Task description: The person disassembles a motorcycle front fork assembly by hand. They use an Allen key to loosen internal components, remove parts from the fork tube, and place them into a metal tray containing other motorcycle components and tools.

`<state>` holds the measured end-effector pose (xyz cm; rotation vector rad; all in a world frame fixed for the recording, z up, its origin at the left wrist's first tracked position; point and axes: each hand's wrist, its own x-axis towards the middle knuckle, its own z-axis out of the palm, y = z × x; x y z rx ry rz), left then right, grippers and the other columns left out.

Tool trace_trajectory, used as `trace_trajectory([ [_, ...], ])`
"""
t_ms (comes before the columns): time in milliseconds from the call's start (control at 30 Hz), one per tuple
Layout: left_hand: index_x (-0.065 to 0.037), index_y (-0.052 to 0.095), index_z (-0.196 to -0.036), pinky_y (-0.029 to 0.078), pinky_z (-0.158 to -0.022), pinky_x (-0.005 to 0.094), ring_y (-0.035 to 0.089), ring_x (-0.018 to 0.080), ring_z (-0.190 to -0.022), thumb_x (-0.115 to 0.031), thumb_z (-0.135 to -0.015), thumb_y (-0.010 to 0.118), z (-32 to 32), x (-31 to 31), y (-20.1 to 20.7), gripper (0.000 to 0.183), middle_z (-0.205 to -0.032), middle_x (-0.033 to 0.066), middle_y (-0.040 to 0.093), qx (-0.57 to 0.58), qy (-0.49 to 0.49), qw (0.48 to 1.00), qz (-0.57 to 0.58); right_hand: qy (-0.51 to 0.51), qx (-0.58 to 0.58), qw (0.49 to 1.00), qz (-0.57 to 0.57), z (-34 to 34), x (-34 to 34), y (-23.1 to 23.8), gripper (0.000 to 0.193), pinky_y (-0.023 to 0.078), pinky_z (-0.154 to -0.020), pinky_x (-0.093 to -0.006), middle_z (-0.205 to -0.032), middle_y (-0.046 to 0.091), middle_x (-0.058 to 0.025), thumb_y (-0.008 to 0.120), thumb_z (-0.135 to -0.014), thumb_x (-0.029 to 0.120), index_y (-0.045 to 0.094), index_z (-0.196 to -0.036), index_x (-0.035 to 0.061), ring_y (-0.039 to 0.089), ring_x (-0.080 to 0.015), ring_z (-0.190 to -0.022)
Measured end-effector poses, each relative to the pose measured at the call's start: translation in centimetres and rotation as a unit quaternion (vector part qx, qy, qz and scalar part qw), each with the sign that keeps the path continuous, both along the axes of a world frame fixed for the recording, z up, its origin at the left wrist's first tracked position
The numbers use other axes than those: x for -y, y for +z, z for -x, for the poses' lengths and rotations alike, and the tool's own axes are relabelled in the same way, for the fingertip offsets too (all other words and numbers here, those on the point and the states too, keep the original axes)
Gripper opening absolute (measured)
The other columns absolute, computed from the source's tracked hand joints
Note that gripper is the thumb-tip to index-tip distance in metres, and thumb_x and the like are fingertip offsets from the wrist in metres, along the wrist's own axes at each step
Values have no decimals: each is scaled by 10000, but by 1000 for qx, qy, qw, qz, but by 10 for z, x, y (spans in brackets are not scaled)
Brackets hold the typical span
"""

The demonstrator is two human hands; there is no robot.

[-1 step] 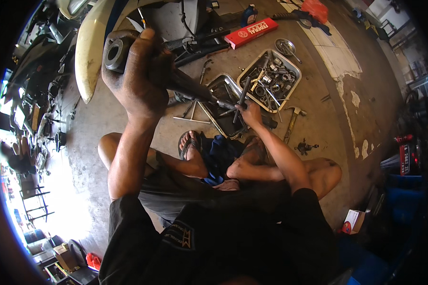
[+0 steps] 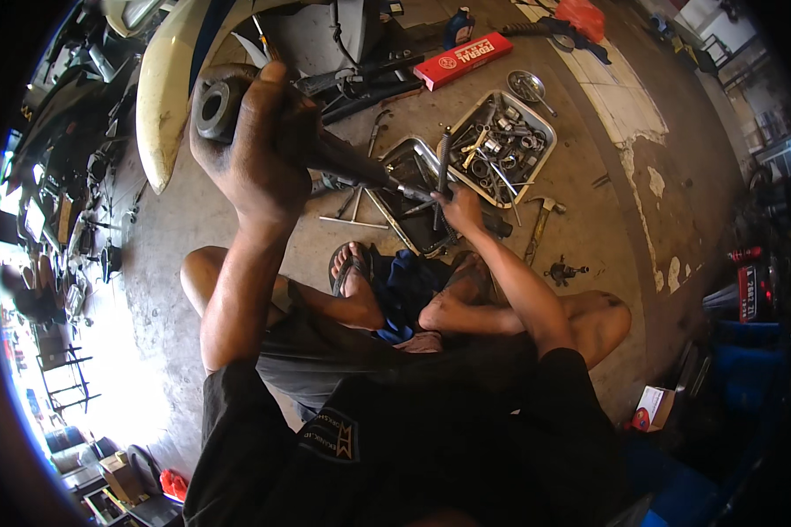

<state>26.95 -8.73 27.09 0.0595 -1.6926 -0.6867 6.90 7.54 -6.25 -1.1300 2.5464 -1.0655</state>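
My left hand (image 2: 259, 145) is raised at the upper left, closed around the thick end of a dark shock absorber (image 2: 351, 162). Its round eye end (image 2: 213, 111) with a hole sticks out beside my thumb. A thinner rod slants from it down to the right toward my right hand (image 2: 459, 209). There my right fingers are closed on a dark bar-shaped tool (image 2: 445, 162) that stands crosswise at the rod; its exact kind is unclear. Beneath both lies a dark metal tray (image 2: 404, 230), partly covered by my hand and the parts.
A tray of sockets and small parts (image 2: 549, 140) lies beyond my right hand, with a round metal bowl (image 2: 526, 85) behind. To the right are a hammer (image 2: 540, 228) and a small metal part (image 2: 567, 270). A red box (image 2: 463, 61) and a pale motorcycle panel (image 2: 156, 132) are farther off.
The bar-shaped tool in my right hand has swung a little more upright, its top end moving left. My left hand and the shock absorber's eye end have shifted very slightly.
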Motion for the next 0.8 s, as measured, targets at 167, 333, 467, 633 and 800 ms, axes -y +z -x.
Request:
trace_trajectory([
  [167, 42, 629, -1051, 497, -577, 313, 588, 191, -649, 54, -780, 674, -8, 8, -14, 275, -745, 98, 579, 70, 123, 971, 191, 38, -7, 991, -126, -12, 14, 41, 456, 518, -783, -476, -870, 673, -273, 672, -881, 368, 670, -1064, -50, 655, -435, -857],
  [333, 66, 577, -1101, 527, -580, 319, 578, 182, -676, 66, -859, 590, -3, -7, -21, 242, -779, 111, 579, -1, -98, 980, -173, 88, -88, 981, -147, -18, 7, 11, 389, 526, -824, -455, -974, 675, -220, 704, -844, 334, 692, -1035, -4, 653, -385, -952],
  [467, 69, 584, -1107, 532, -572, 327, 579, 185, -670, 89, -873, 551, -6, 9, -38, 237, -789, 117, 576, 87, 89, 983, 137, 116, -61, 963, -235, -30, 6, -7, 345, 533, -834, -458, -986, 672, -229, 703, -839, 306, 702, -973, -11, 660, -395, -949],
  [633, 56, 587, -1118, 531, -555, 324, 579, 176, -669, 104, -874, 526, -3, 1, -42, 255, -785, 118, 569, 81, 17, 996, 37, 137, -76, 945, -285, -39, 6, -27, 328, 538, -816, -472, -962, 668, -247, 717, -824, 306, 711, -881, -17, 673, -407, -894],
  [800, 45, 592, -1093, 530, -557, 327, 569, 181, -628, 75, -881, 532, 2, 2, -44, 222, -771, 113, 569, 75, 19, 997, 9, 148, -40, 954, -258, -44, 14, -39, 368, 534, -817, -471, -946, 675, -246, 743, -804, 320, 690, -942, -17, 671, -403, -912],
])
